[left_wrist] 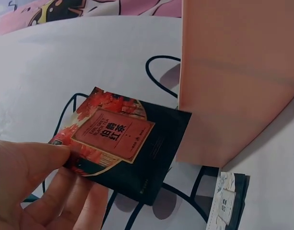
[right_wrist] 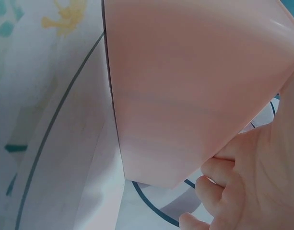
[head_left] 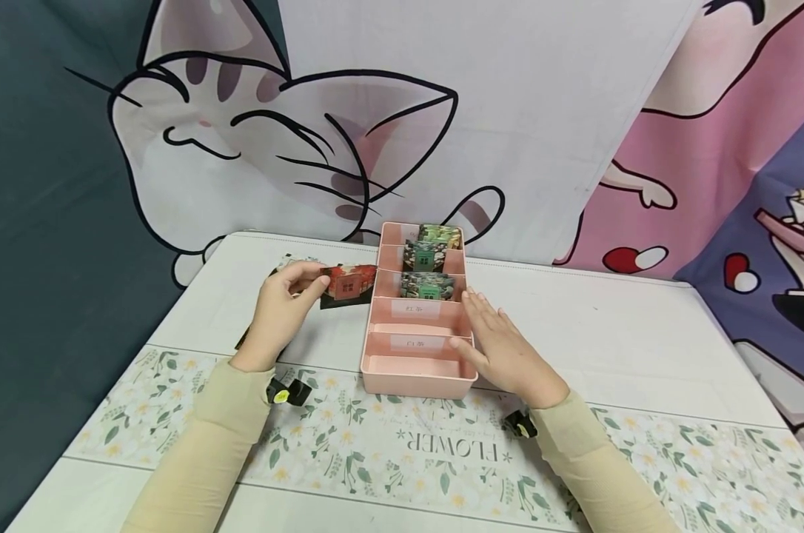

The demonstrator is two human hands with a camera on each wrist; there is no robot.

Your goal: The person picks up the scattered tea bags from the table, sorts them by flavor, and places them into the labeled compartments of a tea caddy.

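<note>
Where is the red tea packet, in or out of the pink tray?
Out: the left hand holds the red tea packet beside the pink tray.

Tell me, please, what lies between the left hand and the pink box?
The red-labelled tea packet that the left hand pinches lies there, as the head view shows.
</note>
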